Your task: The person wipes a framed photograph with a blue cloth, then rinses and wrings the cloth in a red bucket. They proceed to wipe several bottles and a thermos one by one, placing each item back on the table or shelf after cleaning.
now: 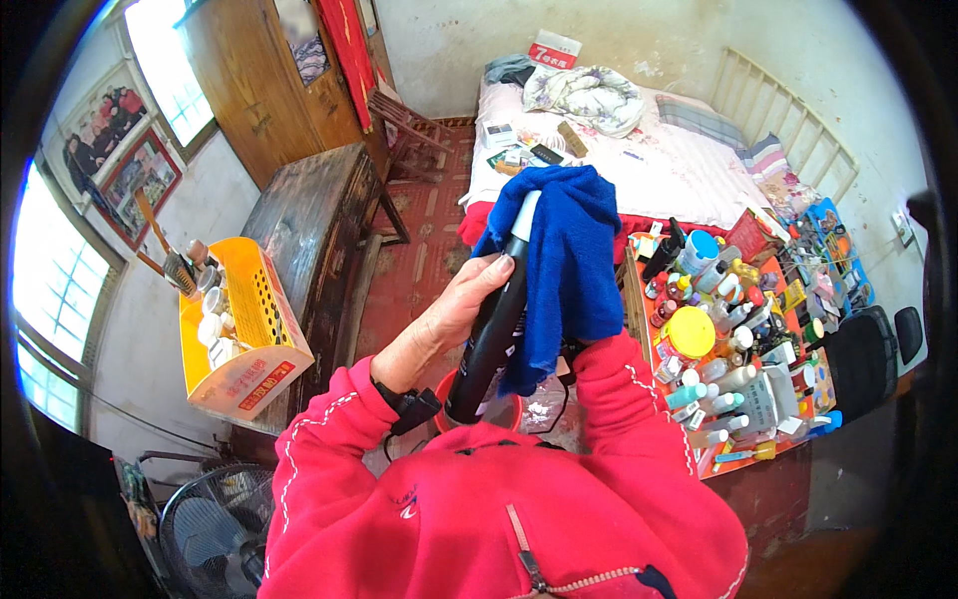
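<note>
A tall black bottle (486,344) with a pale top is held tilted in front of my chest, its top leaning away from me. My left hand (468,296) grips its middle, the thumb lying along the side. A blue cloth (572,254) drapes over the right side of the bottle and around the pale top. My right hand is hidden under the cloth; only the wrist by the red sleeve shows, so its hold cannot be made out. Below the bottle stands a red basin (513,415), partly covered by my arms and jacket.
At left, a yellow box (198,359) of jars and brushes stands on a dark wooden table (299,202). A fan (217,531) is at lower left. On the right, an orange-topped table (711,470) holds many bottles. Ahead is a bed (688,180) with bedding and small boxes.
</note>
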### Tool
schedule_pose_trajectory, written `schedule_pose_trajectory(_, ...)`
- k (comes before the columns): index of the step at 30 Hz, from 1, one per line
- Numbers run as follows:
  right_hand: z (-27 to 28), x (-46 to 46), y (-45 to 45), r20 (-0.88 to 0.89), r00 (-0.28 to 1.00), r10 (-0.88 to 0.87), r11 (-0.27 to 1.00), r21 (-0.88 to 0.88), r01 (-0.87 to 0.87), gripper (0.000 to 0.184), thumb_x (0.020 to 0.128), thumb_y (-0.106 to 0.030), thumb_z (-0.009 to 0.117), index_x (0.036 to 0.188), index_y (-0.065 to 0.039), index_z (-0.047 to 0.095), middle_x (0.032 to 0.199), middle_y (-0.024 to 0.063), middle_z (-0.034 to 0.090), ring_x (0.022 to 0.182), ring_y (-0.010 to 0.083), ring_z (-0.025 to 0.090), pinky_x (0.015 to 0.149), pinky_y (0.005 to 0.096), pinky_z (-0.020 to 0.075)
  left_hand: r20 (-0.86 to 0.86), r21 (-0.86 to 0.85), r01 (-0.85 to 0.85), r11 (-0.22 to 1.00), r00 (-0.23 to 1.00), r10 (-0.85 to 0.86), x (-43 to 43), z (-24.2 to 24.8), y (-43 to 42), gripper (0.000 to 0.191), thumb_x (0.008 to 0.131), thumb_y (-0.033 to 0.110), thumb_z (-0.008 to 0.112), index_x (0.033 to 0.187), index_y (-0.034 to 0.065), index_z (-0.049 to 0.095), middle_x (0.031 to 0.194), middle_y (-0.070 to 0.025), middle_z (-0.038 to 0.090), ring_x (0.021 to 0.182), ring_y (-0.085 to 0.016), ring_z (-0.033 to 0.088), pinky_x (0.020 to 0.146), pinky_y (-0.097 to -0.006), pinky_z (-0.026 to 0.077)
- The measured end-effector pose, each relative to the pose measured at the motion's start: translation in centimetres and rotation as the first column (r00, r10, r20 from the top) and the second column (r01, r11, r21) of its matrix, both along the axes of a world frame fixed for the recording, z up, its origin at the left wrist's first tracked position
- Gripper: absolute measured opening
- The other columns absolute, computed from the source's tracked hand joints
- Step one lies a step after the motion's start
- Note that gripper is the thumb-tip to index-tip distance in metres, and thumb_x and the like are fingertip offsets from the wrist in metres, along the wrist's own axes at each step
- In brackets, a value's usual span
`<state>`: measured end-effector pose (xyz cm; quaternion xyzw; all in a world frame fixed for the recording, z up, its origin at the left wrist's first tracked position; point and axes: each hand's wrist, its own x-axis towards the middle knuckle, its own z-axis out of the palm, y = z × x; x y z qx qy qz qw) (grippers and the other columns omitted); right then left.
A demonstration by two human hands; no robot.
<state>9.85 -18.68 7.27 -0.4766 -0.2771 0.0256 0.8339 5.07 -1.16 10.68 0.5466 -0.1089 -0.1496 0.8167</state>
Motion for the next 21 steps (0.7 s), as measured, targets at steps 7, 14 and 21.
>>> schedule_pose_trajectory(7, -1.5, 0.8, -0.2, 0.270, 0.951, -0.153, 0.901, -0.356, 0.246, 0.050, 0.100, -0.033, 0.050, 0.142, -0.008, 0.038, 0.137, 0.0125, 0.048, 0.121, 0.0231, 0.050, 0.106, 0.0334, 0.0387, 0.635, 0.399, -0.563, 0.724, 0.739, 0.224, 1.9, -1.5, -1.4, 0.038, 0.094, 0.034, 0.056, 0.101, -0.0029, 0.057, 0.078, -0.0062, 0.059, 0.076, -0.014, 0.054, 0.068, -0.0315, 0.044)
schedule_pose_trajectory(14, -2.3, 0.7, -1.1, -0.030, 0.940, 0.341, 0.875, 0.375, -0.305, 0.055, 0.101, -0.043, 0.041, 0.142, -0.007, 0.036, 0.120, 0.0123, 0.057, 0.107, 0.0230, 0.055, 0.093, 0.0350, 0.0482, 0.267, 0.086, -0.196, 0.977, 0.949, 0.167, 2.1, -1.4, -1.5, 0.052, 0.098, 0.047, 0.046, 0.118, -0.0004, 0.056, 0.097, -0.0074, 0.064, 0.084, -0.013, 0.061, 0.075, -0.0269, 0.049)
schedule_pose_trajectory(21, -2.0, 1.0, -2.8, 0.258, 0.960, -0.105, 0.994, 0.062, 0.092, 0.051, 0.101, -0.014, 0.043, 0.147, 0.001, 0.027, 0.151, 0.0140, 0.033, 0.135, 0.0224, 0.039, 0.115, 0.0331, 0.0293, -0.196, -0.278, 0.199, 0.940, 0.946, -0.258, 2.1, -2.3, -1.9, 0.064, 0.096, 0.059, 0.037, 0.125, 0.0039, 0.053, 0.103, -0.0133, 0.066, 0.092, -0.027, 0.066, 0.084, -0.0402, 0.053)
